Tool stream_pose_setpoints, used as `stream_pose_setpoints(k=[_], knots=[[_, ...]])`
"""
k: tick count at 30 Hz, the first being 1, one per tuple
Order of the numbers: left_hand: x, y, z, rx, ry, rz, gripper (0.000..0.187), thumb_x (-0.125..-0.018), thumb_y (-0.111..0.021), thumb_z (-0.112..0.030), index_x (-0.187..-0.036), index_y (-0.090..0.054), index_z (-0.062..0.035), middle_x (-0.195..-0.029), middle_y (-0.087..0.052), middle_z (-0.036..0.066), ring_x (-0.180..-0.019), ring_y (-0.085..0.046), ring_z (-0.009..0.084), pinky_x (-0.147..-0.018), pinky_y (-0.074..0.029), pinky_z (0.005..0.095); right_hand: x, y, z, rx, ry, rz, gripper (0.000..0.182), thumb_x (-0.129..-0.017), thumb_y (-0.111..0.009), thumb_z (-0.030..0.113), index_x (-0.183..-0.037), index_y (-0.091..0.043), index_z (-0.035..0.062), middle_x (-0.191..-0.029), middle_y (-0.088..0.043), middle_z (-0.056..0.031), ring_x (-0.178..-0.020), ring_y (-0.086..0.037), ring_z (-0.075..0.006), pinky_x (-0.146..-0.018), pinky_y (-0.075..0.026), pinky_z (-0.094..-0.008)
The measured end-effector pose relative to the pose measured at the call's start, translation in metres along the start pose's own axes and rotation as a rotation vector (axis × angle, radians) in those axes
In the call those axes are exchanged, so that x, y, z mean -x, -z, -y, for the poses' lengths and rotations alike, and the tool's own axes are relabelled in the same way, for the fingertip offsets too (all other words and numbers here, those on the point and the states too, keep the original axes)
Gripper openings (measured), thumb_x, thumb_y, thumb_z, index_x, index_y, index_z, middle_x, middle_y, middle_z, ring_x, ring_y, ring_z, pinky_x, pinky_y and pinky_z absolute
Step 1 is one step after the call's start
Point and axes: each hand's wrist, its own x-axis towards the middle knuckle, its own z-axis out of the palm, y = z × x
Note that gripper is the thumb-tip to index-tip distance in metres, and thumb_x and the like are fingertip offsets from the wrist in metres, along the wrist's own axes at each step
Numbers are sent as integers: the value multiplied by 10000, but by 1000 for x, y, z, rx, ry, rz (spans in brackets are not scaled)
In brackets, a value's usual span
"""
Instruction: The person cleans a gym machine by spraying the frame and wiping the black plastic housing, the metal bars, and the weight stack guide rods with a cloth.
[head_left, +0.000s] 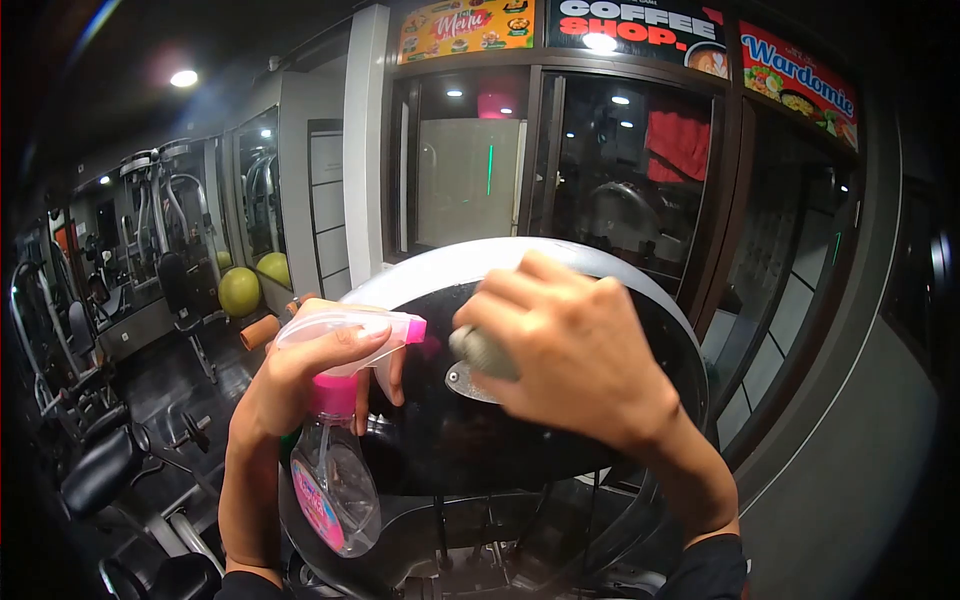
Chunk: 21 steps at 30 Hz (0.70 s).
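My left hand is wrapped round the neck and trigger head of a clear spray bottle with a pink collar and nozzle. The nozzle points right, toward the other hand. My right hand has its fingers closed on a bunched grey-green cloth. This cloth is over the glossy black panel of a rounded exercise machine, right at a small silver plate with a screw. Part of the plate is hidden by the cloth and hand. A silver-grey rim curves round the panel's top.
An orange-brown grip sticks out beyond my left hand. Weight machines, a padded bench and a yellow-green exercise ball stand to the left. Behind the machine are glass windows under food signs; a grey wall rises at right.
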Motion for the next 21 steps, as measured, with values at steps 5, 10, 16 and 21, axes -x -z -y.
stream_pose_setpoints(k=[5,10,16,21], knots=[[9,-12,-2,-27,-50,-63,539,-853,-541,-439,-812,-632,91,-691,-655,201,-424,-593,232,-375,-472,282,14,7,14,-84,104,72,151,-784,-694,222,-800,-623,90,-810,-581,-14,-783,-591,-198,-542,-515,-330],[17,-16,6,-12,-35,-76,536,-839,-547,-441,-797,-628,88,-682,-652,191,-419,-590,216,-380,-476,277,28,23,-7,-24,-110,65,218,-706,-769,267,-843,-659,140,-830,-598,4,-794,-601,-199,-574,-514,-336],[24,-27,11,-28,-62,-144,533,-817,-561,-457,-772,-623,71,-665,-645,176,-422,-597,208,-388,-476,271,23,2,32,103,-13,-19,123,-802,-622,183,-721,-605,92,-803,-549,-22,-803,-579,-182,-515,-513,-297],[29,-39,7,-32,-44,-219,540,-805,-570,-472,-778,-618,66,-655,-638,176,-411,-596,220,-392,-477,267,46,4,39,-28,119,31,78,-761,-627,167,-739,-625,92,-802,-521,0,-792,-570,-173,-497,-501,-264]])
